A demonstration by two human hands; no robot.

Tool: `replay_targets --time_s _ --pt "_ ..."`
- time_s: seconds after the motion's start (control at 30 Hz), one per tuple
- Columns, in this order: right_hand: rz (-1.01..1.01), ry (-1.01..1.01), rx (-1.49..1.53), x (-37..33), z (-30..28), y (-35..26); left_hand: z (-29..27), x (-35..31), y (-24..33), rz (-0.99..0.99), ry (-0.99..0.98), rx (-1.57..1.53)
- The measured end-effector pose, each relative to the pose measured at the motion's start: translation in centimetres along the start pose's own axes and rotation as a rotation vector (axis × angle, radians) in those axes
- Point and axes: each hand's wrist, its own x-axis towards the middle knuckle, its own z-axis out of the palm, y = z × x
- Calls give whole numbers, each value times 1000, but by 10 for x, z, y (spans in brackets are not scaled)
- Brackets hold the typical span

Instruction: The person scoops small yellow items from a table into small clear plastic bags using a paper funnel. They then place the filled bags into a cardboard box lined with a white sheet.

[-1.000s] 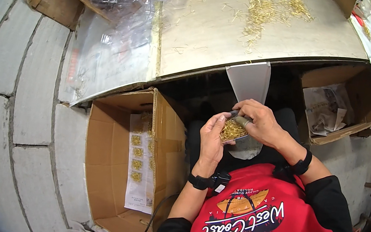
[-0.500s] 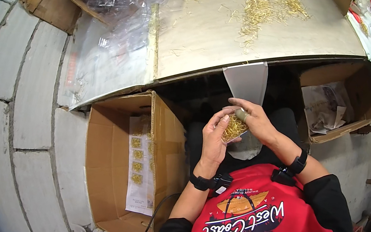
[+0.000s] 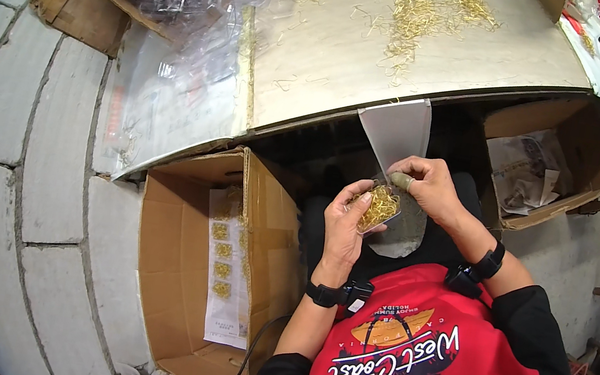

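At the left, a tall cardboard carton (image 3: 161, 267) holds a printed sheet (image 3: 221, 326) with small gold clusters (image 3: 221, 269) set out in a row. Just right of the carton, over the lap, the left hand (image 3: 344, 223) wraps a small clear box (image 3: 387, 225) – fingers along the far side, thumb pressed at the edge, the gap between them only as wide as the box. It is heaped with thin, bent gold pieces (image 3: 379, 204). The box looks like stiff, light plastic, probably a little slippery and apt to crack if squeezed; its side walls seem the best hold, kept level since the loose pieces could spill. Beyond it, a white panel (image 3: 400, 129) slopes down from the table (image 3: 323, 55). The right hand (image 3: 431, 195) hangs beside the box, apart from it, its fingertips drawn close together and one digit covered by a greenish sleeve (image 3: 401, 180); whether they pinch anything, I cannot tell. Farther right, another carton (image 3: 595, 159) holds crumpled paper (image 3: 531, 176).
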Motion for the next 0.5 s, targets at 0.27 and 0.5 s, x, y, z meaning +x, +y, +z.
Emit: replay_targets --time_s 0.27,0.5 --pt "-517 86 -470 -9 10 -19 3 1 1 14 -6 -1" --pt "-462 -47 -528 -11 8 -13 1 1 1 23 -14 -45"
